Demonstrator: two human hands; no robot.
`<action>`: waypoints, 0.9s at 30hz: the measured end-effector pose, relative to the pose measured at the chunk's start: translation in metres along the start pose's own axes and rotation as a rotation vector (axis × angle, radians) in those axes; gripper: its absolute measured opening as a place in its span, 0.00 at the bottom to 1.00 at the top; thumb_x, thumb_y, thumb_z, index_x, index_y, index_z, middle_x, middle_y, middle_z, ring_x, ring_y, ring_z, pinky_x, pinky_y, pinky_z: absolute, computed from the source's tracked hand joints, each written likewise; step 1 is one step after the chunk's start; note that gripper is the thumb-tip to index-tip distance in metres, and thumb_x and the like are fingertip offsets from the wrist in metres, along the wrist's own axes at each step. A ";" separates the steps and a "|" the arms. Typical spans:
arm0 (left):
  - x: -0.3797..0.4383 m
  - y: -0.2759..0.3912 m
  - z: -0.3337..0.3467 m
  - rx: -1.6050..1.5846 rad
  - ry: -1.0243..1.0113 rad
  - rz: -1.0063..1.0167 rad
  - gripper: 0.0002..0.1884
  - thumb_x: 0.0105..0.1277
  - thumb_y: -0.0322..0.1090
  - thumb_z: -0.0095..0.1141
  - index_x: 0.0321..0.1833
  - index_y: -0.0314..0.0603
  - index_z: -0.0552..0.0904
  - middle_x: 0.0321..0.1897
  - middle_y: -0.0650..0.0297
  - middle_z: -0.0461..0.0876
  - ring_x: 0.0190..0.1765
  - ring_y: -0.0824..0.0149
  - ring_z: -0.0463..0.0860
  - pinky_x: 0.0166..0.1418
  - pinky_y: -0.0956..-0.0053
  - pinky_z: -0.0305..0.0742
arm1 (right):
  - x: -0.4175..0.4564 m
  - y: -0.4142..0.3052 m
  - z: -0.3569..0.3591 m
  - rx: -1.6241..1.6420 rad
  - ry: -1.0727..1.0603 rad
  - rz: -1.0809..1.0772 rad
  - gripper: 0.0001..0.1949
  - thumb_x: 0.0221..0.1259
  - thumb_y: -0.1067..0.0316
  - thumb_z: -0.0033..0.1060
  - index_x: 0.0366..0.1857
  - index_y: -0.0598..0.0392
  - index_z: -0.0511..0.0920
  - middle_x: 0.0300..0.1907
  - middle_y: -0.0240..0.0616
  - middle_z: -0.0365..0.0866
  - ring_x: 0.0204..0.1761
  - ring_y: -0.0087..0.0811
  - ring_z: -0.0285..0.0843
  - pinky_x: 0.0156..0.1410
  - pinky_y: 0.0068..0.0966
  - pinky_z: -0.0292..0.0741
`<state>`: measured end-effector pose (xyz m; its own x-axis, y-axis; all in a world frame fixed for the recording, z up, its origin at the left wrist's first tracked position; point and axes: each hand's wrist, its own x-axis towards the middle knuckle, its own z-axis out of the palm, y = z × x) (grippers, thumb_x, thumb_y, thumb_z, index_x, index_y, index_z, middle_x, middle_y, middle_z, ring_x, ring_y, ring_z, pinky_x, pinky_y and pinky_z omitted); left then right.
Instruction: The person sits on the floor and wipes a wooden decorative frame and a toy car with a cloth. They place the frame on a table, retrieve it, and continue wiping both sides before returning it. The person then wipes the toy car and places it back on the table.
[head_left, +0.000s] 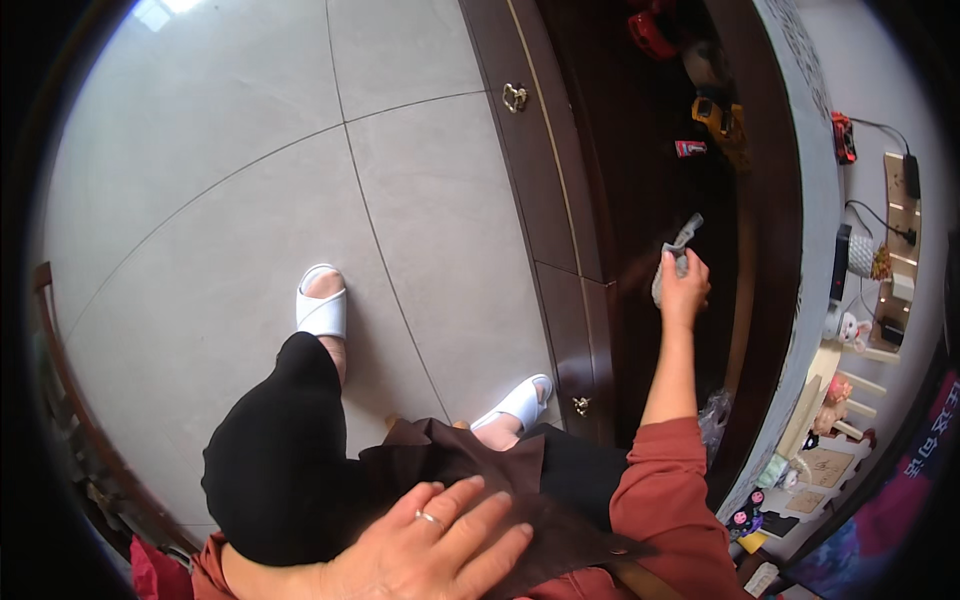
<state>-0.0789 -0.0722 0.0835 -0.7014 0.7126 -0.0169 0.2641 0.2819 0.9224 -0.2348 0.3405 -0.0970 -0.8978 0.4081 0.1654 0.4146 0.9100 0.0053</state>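
Note:
My right hand reaches into the dark open shelf of a wooden cabinet, its fingers closed on a crumpled grey cloth. A pale, partly see-through strip sticks out beyond the fingers; whether it belongs to the cloth I cannot tell. My left hand, with a ring on one finger, rests palm down over the brown apron on my lap. Its fingers are apart and nothing shows in them. Further along the shelf lie a small red tube, a yellow toy vehicle and a red toy car.
Below the shelf, the cabinet's drawer fronts carry metal handles. A clear plastic bag lies at the shelf's near end. The cabinet top holds a potted plant, a rabbit figure and a power strip. A wooden rail stands at left.

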 end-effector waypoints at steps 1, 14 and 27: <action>0.000 -0.001 0.000 -0.031 0.020 -0.017 0.27 0.54 0.39 0.53 0.57 0.33 0.74 0.56 0.46 0.71 0.59 0.46 0.71 0.59 0.53 0.67 | 0.009 0.008 -0.006 -0.047 -0.008 -0.048 0.25 0.53 0.47 0.65 0.51 0.50 0.77 0.54 0.40 0.73 0.56 0.44 0.69 0.63 0.43 0.64; 0.009 -0.017 -0.021 -0.148 0.177 -0.063 0.24 0.52 0.36 0.55 0.52 0.31 0.77 0.51 0.48 0.75 0.54 0.48 0.75 0.54 0.58 0.72 | 0.172 -0.075 0.048 0.322 0.079 -0.029 0.23 0.51 0.53 0.65 0.50 0.51 0.76 0.61 0.43 0.66 0.64 0.45 0.61 0.66 0.39 0.63; 0.021 -0.031 -0.035 -0.182 0.226 -0.159 0.22 0.50 0.34 0.56 0.49 0.30 0.79 0.48 0.48 0.77 0.51 0.49 0.77 0.53 0.60 0.74 | 0.238 -0.106 0.060 -0.028 0.145 -0.188 0.26 0.56 0.74 0.50 0.62 0.48 0.66 0.69 0.43 0.57 0.65 0.50 0.61 0.67 0.48 0.62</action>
<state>-0.1251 -0.0888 0.0679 -0.8590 0.5022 -0.0993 0.0311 0.2448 0.9691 -0.5017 0.3457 -0.1173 -0.9297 0.2145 0.2993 0.2475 0.9659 0.0764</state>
